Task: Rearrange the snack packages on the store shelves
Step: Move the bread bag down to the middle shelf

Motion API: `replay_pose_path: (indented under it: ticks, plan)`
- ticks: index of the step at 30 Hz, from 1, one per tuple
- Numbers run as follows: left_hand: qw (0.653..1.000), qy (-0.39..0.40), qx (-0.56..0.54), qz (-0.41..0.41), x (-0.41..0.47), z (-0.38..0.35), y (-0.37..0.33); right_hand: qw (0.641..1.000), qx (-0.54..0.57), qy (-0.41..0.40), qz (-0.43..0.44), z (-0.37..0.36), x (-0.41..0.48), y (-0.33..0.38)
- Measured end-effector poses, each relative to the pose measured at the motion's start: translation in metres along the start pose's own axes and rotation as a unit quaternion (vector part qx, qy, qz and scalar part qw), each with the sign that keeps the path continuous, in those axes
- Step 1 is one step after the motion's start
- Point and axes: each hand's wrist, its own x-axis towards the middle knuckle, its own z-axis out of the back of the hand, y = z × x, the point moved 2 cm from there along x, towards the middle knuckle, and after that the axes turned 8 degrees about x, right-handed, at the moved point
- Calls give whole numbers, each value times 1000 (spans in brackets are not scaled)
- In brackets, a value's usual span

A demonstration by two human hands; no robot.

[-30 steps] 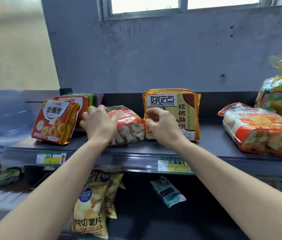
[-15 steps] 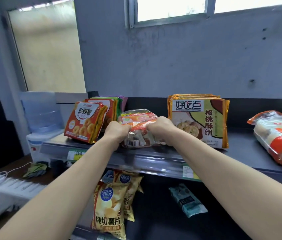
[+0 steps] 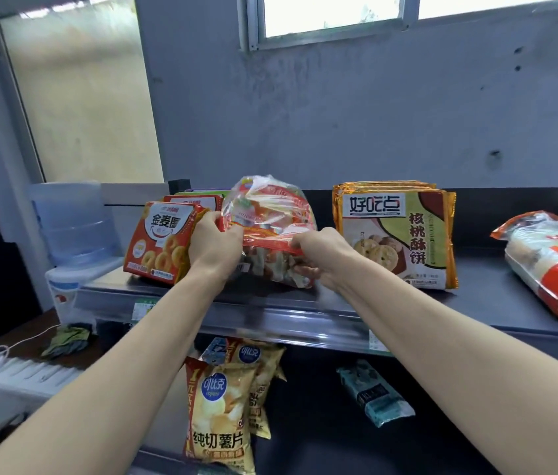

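- The clear snack bag [image 3: 270,214] with red and orange print is in the middle of the frame, upright over the upper shelf [image 3: 476,303], between the two hands.
- The left hand [image 3: 214,245] grips the bag's left edge, fingers curled into the plastic.
- The right hand [image 3: 322,250] pinches the red band on the bag's lower right side, with its fingers curled under the bag.
- The bag's puffed top rises above both hands; its lower end is down at the shelf surface, though I cannot tell if it rests there.
- Just left of the bag, a row of orange ring-biscuit packs [image 3: 161,241] leans back, touching the left hand.
- To the right, apart from the bag, a stack of gold-edged cookie packs [image 3: 397,234] stands upright.
- At the right edge of the frame, a large bag of pastries [image 3: 551,262] lies flat on the same shelf.
- On the lower shelf, yellow chip bags [image 3: 219,413] stand at lower centre, with a teal pack [image 3: 373,394] lying to their right.
- A water jug [image 3: 71,221] stands at the left, beyond the shelf's end.
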Motion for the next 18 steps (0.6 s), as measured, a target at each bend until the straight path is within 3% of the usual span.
replay_pose_path:
  ticks: [7,13,18]
  plan:
    - [996,-29,-7,-81,-32,21,-16,986,153,67,-26,5,-28,-10]
    - [995,-48,11,-82,-73,32,-26,984,154,87,1,29,-58,-12]
    - [995,-58,-46,-59,-124,23,-35,981,161,104,23,81,-103,-13]
